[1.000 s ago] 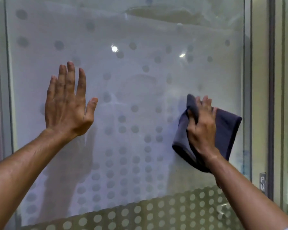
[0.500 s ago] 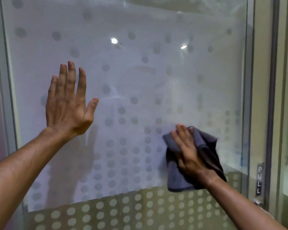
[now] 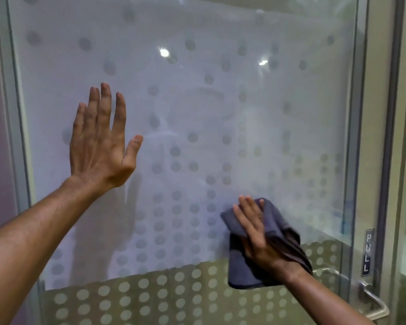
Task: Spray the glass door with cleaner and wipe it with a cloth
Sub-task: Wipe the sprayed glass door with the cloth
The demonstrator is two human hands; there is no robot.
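The glass door [image 3: 209,118] fills the view, frosted and patterned with grey dots. My left hand [image 3: 101,141] lies flat against the glass at the left, fingers spread and pointing up, holding nothing. My right hand [image 3: 258,235] presses a dark grey cloth [image 3: 244,270] against the glass at the lower right, palm on the cloth and fingers stretched up and to the left. The cloth hangs crumpled below and to the right of that hand. No spray bottle is in view.
A metal lever handle [image 3: 373,301] sticks out at the door's lower right, under a vertical PULL label [image 3: 367,252]. The metal door frame [image 3: 384,137] runs down the right side, and another frame post [image 3: 12,113] borders the left.
My right hand has carried the cloth down and to the left across the glass, from mid-height on the right to the lower part. My left hand has stayed flat in place.
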